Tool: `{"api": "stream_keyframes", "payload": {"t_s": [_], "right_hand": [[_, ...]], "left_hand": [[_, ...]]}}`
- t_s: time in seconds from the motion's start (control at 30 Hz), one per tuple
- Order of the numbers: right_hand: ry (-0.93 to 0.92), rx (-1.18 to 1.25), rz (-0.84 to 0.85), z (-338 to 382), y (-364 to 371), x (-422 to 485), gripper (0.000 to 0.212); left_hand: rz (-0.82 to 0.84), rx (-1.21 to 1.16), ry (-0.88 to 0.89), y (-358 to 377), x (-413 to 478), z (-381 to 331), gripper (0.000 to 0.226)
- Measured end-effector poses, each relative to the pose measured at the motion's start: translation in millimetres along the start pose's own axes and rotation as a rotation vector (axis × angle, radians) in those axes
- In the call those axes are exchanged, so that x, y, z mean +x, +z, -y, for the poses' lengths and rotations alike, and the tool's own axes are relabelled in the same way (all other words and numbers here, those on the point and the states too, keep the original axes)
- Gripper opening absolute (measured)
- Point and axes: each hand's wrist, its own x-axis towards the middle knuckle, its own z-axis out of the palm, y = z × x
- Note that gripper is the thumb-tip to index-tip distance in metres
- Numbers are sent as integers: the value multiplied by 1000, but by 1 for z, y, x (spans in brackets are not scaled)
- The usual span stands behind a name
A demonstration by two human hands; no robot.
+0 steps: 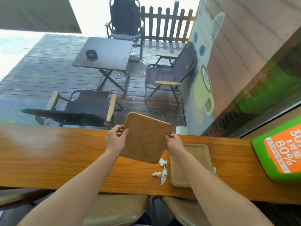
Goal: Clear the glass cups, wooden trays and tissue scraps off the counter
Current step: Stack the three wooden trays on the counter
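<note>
Both hands hold a square, round-cornered brown wooden tray tilted up off the long orange-brown wooden counter, its far edge raised toward the window. The left hand pinches the tray's left edge, thumb on the upper face and fingers curled behind; the right hand clamps the right edge the same way. A second, paler wooden tray lies flat on the counter to the right, partly under the right forearm. Crumpled white tissue scraps sit on the counter just left of it, near the front edge. No glass cups are in view. The trays look stiff, light and smooth, so a grip across the raised rim should serve, and they would probably stack. The scraps are soft and featherlight, best pinched together in one hand.
</note>
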Motion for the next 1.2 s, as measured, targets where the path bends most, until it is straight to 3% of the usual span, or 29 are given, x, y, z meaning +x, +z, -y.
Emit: {"api": "stream_keyframes", "payload": {"t_s": [0.13,0.53,0.83,1.0,1.2], "right_hand": [[-49,-43,-37,14,-26,-9,28],[-89,-140,-144,-6,-145,-14,37],[139,-170,-20,-57,-222,2,36],[240,-222,30,-79,-235,19,48],[315,-272,69,-84,-234,38,46]], "left_hand": [[61,-16,32,15,-1,-23,19],[285,51,-75,113,-58,-57,39],[331,117,-279,193,-119,-43,39],[303,185,-391,216,-140,-32,48],[310,241,-471,224,-132,-25,53]]}}
